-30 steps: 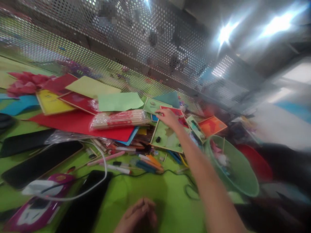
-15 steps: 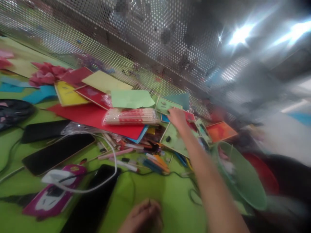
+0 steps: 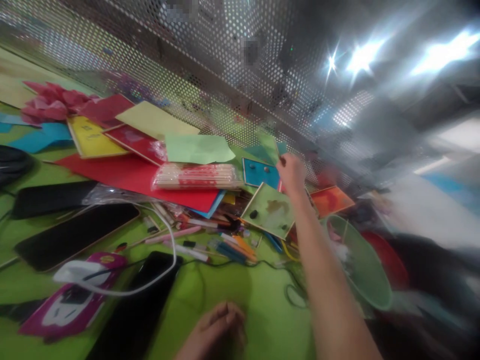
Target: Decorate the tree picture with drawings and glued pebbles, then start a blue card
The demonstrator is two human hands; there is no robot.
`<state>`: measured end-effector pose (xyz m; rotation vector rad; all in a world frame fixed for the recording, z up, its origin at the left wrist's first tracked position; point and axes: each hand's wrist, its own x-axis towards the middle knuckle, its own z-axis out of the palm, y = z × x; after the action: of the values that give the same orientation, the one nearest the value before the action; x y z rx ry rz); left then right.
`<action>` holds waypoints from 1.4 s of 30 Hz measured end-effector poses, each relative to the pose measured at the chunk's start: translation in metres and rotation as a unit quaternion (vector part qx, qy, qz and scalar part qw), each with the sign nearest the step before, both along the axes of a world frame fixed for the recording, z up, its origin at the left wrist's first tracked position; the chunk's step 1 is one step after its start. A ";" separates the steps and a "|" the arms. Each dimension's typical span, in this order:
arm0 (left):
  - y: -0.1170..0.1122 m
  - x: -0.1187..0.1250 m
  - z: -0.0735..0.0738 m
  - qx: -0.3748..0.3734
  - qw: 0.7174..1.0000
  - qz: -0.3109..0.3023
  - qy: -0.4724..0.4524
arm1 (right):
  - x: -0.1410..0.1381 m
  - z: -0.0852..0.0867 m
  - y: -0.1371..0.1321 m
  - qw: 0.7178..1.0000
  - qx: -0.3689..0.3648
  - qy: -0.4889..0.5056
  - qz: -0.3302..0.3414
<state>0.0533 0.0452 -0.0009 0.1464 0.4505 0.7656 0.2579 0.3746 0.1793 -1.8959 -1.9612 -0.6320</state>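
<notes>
Head: card [image 3: 270, 142] in right grip [image 3: 292, 172]

The surface [image 3: 270, 290] is coloured green. The raised card [image 3: 269, 143] is tinted pale green, a nearby card [image 3: 258, 178] blue. The power strip [image 3: 66, 311] is patterned in magenta and white; the grey screen [image 3: 210, 75] is dotted with holes.

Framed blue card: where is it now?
In the head view, the framed blue card lies between the plastic-wrapped wooden sticks, left, and the right hand.

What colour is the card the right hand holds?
The card is pale green; head view shows it best.
</notes>
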 end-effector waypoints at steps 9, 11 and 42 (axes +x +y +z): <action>0.001 -0.004 0.003 0.024 0.999 -0.008 0.026 | -0.008 -0.007 -0.005 0.995 0.026 0.094 -0.003; 0.002 -0.004 0.004 0.025 0.999 -0.009 0.022 | -0.008 -0.009 -0.005 0.994 0.034 0.108 0.000; 0.002 0.001 -0.019 0.117 0.992 -0.008 0.035 | -0.119 -0.030 -0.007 0.918 -0.220 -0.033 0.328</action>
<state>0.0543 0.0471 -0.0196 0.3972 0.4245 0.7983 0.1385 0.3671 0.1495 -1.2621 -2.7460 -0.0551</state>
